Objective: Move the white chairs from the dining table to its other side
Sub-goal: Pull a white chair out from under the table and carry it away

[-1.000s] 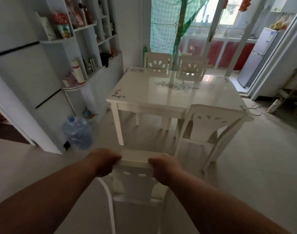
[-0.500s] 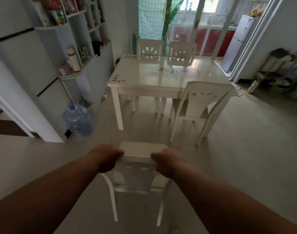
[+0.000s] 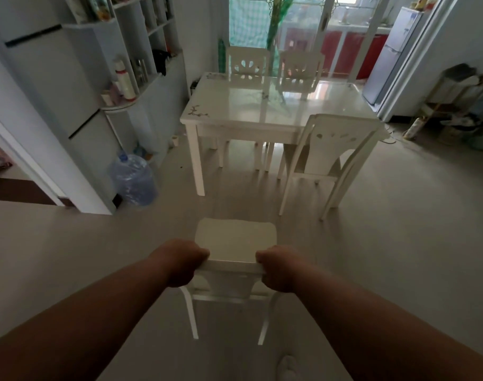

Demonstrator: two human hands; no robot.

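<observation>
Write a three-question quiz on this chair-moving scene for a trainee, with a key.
1. True or false: both hands grip the top rail of the held chair.
2. How many white chairs stand at the dining table? A) one B) two C) three
3. What stands on the floor left of the table, beside the shelving?

Key:
1. True: the left hand and right hand close on the rail's two ends.
2. C: the near chair on this side and two far chairs.
3. A large water jug.
</observation>
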